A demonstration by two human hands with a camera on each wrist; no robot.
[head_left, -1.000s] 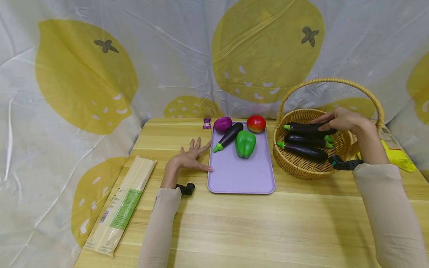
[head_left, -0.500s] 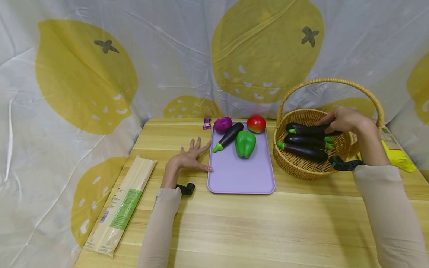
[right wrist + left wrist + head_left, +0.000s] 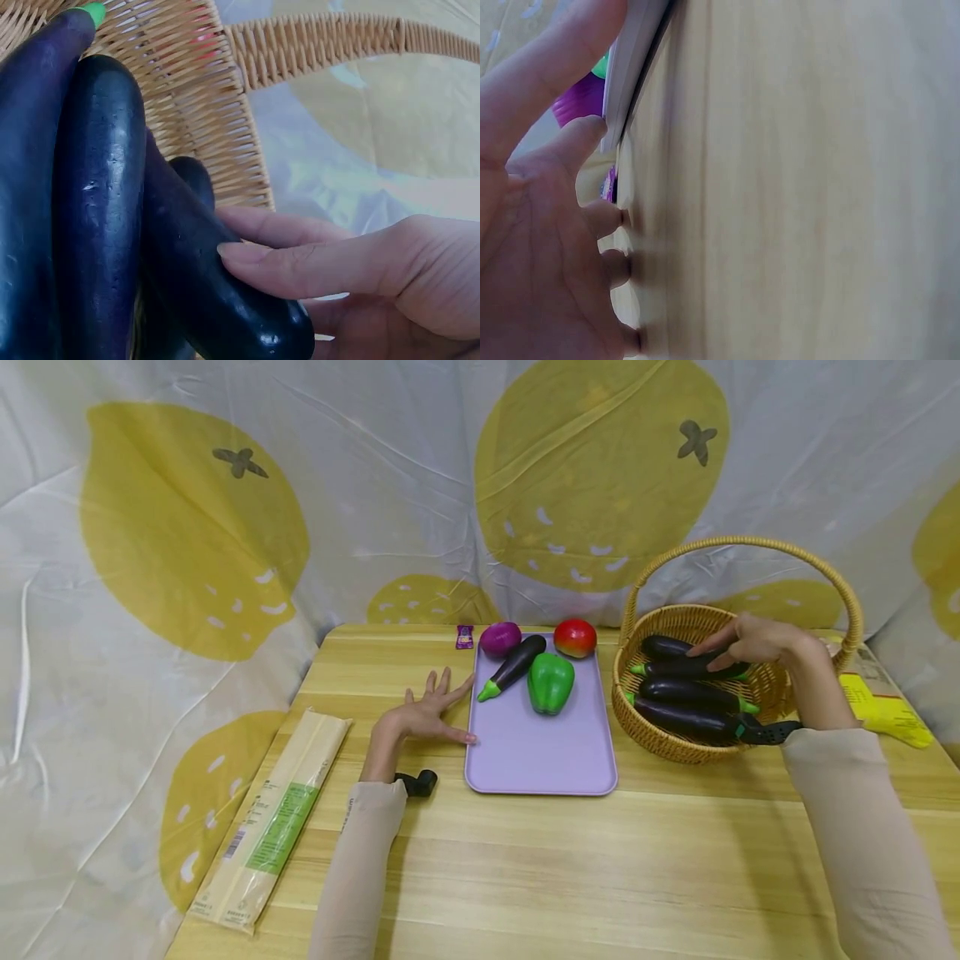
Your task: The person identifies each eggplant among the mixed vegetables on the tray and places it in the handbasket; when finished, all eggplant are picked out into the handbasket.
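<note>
My right hand (image 3: 761, 642) reaches into a wicker basket (image 3: 651, 739) with a tall handle and holds an eggplant (image 3: 678, 669) between thumb and fingers. Several dark eggplants lie in the basket, the held one among them; in the right wrist view the thumb presses on the held eggplant (image 3: 202, 262). My left hand (image 3: 422, 717) rests on the table with fingers spread, thumb and forefinger touching the left edge of a lilac tray (image 3: 540, 764). On the tray are an eggplant (image 3: 517, 665), a green bell pepper (image 3: 551, 683), a purple onion-like vegetable (image 3: 500, 639) and a red round fruit (image 3: 575, 637).
A small purple wrapped packet (image 3: 465, 637) lies behind the left hand. At the left side of the table is a long clear-wrapped package (image 3: 273, 818) with a green label. A yellow bag (image 3: 885, 706) lies right of the basket. A lemon-print curtain (image 3: 375, 485) hangs behind.
The right hand has moved slightly toward the front of the basket, and the eggplant it holds now lies lower, beside the others. The left hand and the tray have stayed put.
</note>
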